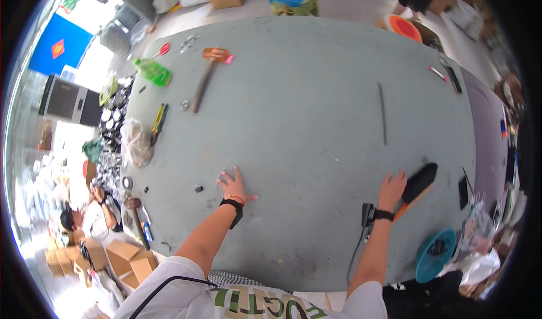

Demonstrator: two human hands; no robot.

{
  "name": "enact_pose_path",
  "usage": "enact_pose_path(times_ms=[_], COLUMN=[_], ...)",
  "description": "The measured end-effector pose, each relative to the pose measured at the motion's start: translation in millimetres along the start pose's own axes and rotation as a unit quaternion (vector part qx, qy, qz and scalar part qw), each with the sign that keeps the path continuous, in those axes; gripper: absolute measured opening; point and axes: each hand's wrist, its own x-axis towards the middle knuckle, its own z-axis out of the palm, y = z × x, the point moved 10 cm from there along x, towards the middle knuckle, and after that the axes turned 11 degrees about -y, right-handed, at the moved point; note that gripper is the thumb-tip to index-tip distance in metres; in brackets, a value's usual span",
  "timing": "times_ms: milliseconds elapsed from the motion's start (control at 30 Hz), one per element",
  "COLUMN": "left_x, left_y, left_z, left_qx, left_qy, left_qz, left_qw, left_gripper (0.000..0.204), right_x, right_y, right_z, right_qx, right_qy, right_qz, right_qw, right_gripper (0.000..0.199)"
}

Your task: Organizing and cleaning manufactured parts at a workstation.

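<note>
My left hand (234,184) lies flat on the grey table top (305,93), fingers spread over a small metal piece near its fingertips. A black watch and a red cord sit on that wrist. My right hand (392,188) grips the orange handle of a black-bristled brush (420,182) that rests on the table at the right. A black band is on that wrist. A small dark metal part (198,188) lies just left of my left hand.
A wooden-handled mallet (204,77), green bottle (152,71), yellow-handled pliers (159,121), clear plastic bag (137,143) and thin metal rod (383,113) lie on the table. A teal dish (435,255) sits at the near right edge. Another person (90,214) crouches by cardboard boxes at the left.
</note>
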Motion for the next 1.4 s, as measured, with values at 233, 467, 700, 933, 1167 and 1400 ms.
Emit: enact_pose_path(times_ms=[233, 467, 700, 933, 1167, 1400], left_x=[-2, 11, 15, 22, 27, 37], left_y=[3, -19, -14, -24, -21, -22], left_z=[-10, -6, -5, -5, 1, 10], left_qx=[-0.002, -0.054, -0.049, -0.054, -0.041, -0.056], left_qy=[-0.051, -0.093, -0.151, -0.157, -0.170, -0.155], left_qz=[0.003, 0.074, 0.077, 0.077, 0.067, 0.087], left_qw=[0.999, 0.991, 0.984, 0.983, 0.982, 0.983], left_gripper=[0.133, 0.130, 0.130, 0.128, 0.123, 0.107], right_x=[126, 111, 150, -2, -78, -61], right_y=[-54, -156, -150, -443, -659, -708], right_z=[122, 97, 150, 208, 272, 300], right_qx=[-0.060, -0.121, -0.102, 0.283, 0.280, 0.187], right_qy=[-0.184, 0.039, -0.156, -0.278, -0.362, -0.290], right_qz=[0.082, 0.040, -0.034, -0.221, -0.327, -0.197], right_qw=[0.978, 0.991, 0.982, 0.891, 0.827, 0.918], right_gripper=[0.035, 0.032, 0.032, 0.027, 0.032, 0.090])
